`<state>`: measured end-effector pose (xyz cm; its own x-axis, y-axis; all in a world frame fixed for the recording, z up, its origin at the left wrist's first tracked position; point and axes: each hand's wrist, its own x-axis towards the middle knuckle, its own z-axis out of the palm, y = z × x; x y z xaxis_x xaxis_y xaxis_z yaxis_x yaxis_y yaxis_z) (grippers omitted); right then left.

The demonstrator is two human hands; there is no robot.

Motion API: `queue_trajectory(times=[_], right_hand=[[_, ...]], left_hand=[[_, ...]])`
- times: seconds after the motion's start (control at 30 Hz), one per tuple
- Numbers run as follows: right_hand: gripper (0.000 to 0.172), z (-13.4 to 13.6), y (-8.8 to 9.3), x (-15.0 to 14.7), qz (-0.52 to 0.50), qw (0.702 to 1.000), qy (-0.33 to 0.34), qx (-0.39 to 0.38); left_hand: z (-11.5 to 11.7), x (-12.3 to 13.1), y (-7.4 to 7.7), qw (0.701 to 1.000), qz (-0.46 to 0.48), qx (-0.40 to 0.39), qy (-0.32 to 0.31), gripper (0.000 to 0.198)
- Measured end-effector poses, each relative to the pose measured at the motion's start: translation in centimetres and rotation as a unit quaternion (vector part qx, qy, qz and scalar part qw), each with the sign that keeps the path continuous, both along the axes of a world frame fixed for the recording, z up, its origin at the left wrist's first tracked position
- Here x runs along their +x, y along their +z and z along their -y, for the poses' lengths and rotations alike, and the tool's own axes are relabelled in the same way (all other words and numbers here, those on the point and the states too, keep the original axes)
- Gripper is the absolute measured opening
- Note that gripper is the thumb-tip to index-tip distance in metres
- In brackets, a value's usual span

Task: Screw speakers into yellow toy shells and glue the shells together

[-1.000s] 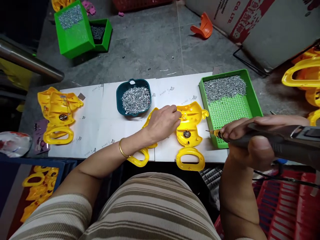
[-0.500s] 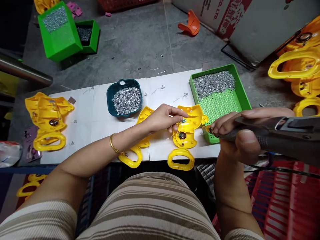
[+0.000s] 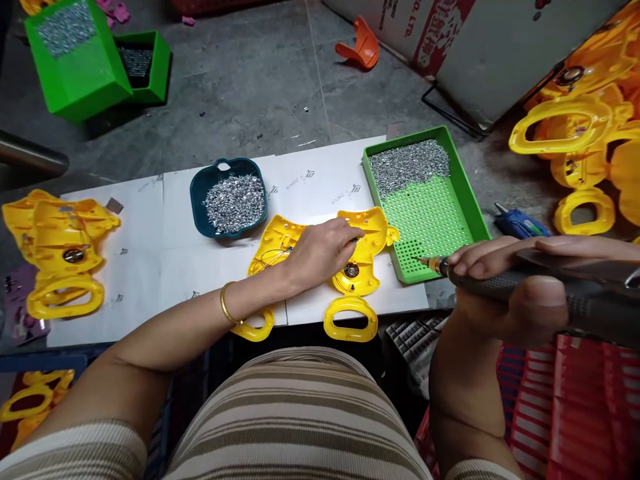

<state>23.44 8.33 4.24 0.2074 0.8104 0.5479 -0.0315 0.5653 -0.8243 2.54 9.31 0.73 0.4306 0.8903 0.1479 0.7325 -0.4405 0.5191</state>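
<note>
My left hand (image 3: 323, 252) reaches over a yellow plastic shell (image 3: 373, 230) with a loop handle, its fingers bent down onto a small circuit board (image 3: 356, 239) inside. The fingers mostly cover the board. A round speaker (image 3: 351, 270) sits lower in this shell. Beneath my left wrist lies another yellow shell half (image 3: 270, 248) with thin wires, partly hidden. My right hand (image 3: 495, 280) grips a dark electric screwdriver (image 3: 505, 277), its bit pointing left above the near corner of a green tray (image 3: 420, 213) of small screws.
A dark teal bin (image 3: 199, 210) full of small metal parts stands behind my left forearm. Stacked yellow shells (image 3: 65, 247) lie at left, more yellow shells (image 3: 585, 127) at right. Green boxes (image 3: 75, 90), an orange piece (image 3: 367, 47), a blue tool (image 3: 523, 223) and a carton (image 3: 480, 67) are further back.
The left fingers have bent down onto the circuit board in the shell. My right hand has drawn the screwdriver to the right, away from the shell. The whole view has shifted slightly.
</note>
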Motion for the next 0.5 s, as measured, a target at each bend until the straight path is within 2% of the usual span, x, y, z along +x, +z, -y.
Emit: queue_trajectory(times=[0.2, 0.33, 0.5], right_hand=[[0.029, -0.1, -0.3, 1.0, 0.031, 0.999, -0.029, 0.0], [0.029, -0.2, -0.1, 0.9, 0.038, 0.999, -0.012, 0.034], [0.031, -0.6, 0.7, -1.2, -0.001, 0.998, 0.001, 0.06]], left_hand=[[0.2, 0.2, -0.5, 0.997, 0.023, 0.074, 0.012, 0.016], [0.2, 0.0, -0.8, 0.997, 0.037, 0.058, 0.025, 0.014], [0.1, -0.1, -0.9, 0.999, 0.03, 0.005, 0.04, 0.016]])
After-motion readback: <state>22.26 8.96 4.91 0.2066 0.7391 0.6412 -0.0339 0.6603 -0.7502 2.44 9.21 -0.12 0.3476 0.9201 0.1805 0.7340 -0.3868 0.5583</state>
